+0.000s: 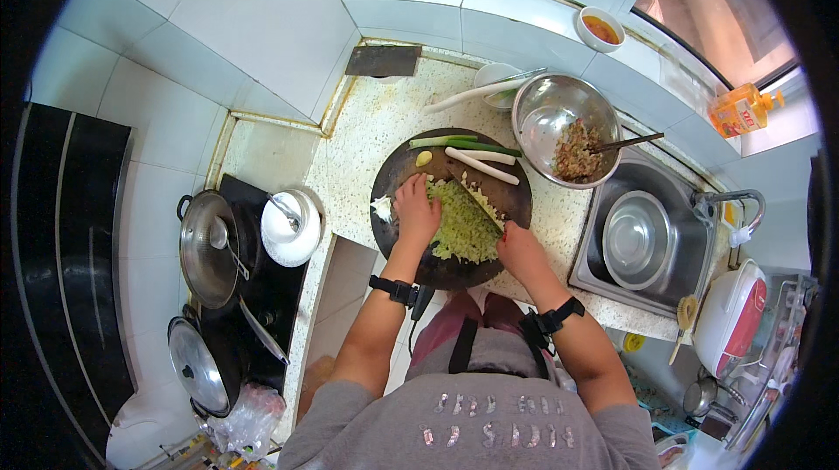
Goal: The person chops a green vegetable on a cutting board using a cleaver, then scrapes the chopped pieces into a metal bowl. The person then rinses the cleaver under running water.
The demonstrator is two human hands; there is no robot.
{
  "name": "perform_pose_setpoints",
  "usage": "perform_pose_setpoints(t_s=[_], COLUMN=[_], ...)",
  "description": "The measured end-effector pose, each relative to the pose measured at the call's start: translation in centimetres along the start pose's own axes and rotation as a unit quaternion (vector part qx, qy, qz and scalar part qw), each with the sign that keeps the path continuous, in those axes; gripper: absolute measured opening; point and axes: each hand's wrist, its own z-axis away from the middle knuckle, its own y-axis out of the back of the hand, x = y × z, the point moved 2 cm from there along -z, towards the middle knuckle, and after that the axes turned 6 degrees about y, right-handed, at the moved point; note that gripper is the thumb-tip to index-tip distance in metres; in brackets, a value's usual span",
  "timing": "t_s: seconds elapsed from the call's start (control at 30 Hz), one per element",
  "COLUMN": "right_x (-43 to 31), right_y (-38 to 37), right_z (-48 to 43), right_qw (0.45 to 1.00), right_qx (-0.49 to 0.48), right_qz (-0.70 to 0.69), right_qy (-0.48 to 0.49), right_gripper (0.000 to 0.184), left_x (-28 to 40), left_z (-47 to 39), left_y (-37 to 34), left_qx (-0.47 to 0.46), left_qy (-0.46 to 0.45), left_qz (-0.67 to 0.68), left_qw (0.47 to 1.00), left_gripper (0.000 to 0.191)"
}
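My right hand (520, 248) is closed on the handle of a kitchen knife (477, 203), whose blade lies across a heap of finely chopped green vegetable (459, 227). At the heap's left edge rests my left hand (417, 208), fingers spread a little, holding nothing that I can see. Both are over a dark round chopping board (400, 162). On the board's far side lie pieces of scallion stalk (485, 167), white and green, and a yellowish piece (424, 158) that looks like ginger or garlic. A pale scrap (381, 208) sits at its left rim.
Beyond the board stands a steel bowl (534, 116) with minced filling and chopsticks (629, 142). A long scallion (475, 95) lies beside it. Right is a sink (583, 260) holding a metal basin (636, 240). Left are a wok (208, 250), a lidded pan (196, 365) and a white bowl (278, 244).
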Motion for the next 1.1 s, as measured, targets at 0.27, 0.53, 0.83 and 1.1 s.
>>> perform_pose_setpoints(t_s=[0.27,0.53,0.83,1.1], right_x=[0.6,-0.8,-1.5,-1.5], right_y=[1.7,1.7,1.8,0.8], right_z=[-0.4,1.2,-0.1,-0.4], right_qw=[0.998,0.995,0.998,1.0], right_qx=[-0.032,-0.094,-0.06,-0.025], right_qz=[0.045,0.046,0.009,-0.016], right_qy=[-0.031,0.001,0.011,-0.001], right_gripper=[0.023,0.023,0.025,0.02], left_x=[1.5,3.0,2.4,2.8], left_z=[1.1,4.7,5.6,5.7], left_y=[-1.1,0.7,0.6,1.2], left_qx=[-0.103,-0.028,-0.019,0.031], left_qy=[-0.042,-0.041,-0.114,-0.133], left_qz=[0.062,0.074,0.052,0.028], left_qw=[0.992,0.996,0.992,0.99], left_gripper=[0.048,0.038,0.034,0.034])
